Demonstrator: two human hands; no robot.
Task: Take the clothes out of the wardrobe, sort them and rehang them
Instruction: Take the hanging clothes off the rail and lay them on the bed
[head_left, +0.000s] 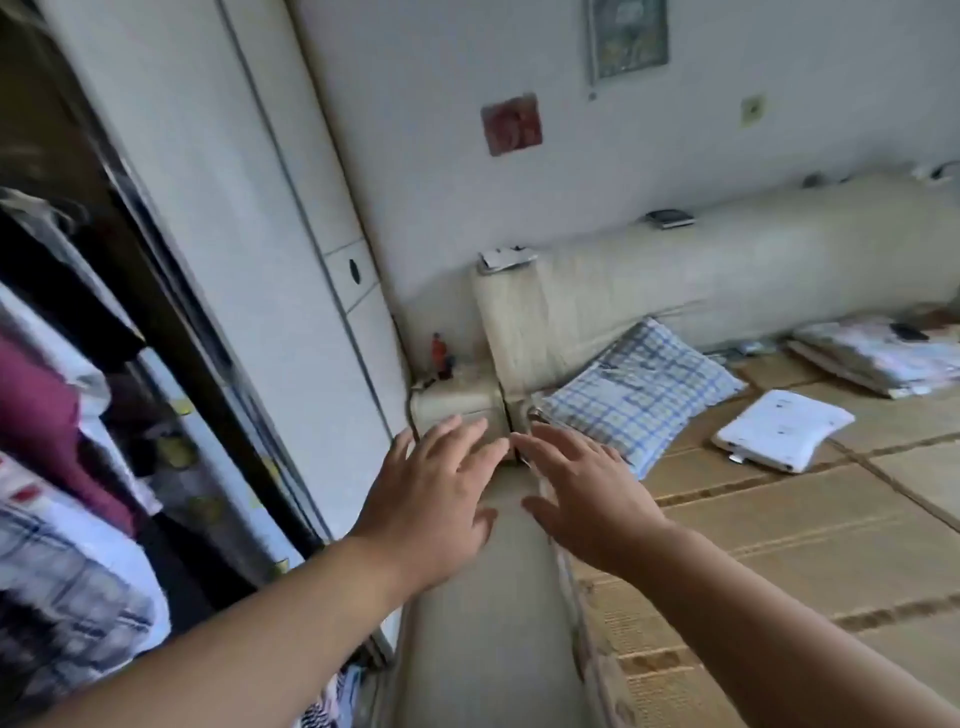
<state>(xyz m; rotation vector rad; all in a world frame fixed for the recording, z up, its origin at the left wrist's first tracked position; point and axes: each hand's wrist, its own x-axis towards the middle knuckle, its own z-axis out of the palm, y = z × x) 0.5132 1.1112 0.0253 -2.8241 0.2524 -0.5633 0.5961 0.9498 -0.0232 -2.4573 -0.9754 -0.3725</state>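
clothes (62, 467) hang in wardrobe; both hands' fingers (452, 441) spread, holding nothing.

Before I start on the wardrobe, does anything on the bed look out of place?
A white flat device lies askew on the bed mat, and the checked pillow leans tilted against the headboard.

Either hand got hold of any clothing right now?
No. The left hand and the right hand are both empty, fingers spread, over the bed edge; the clothes hang untouched.
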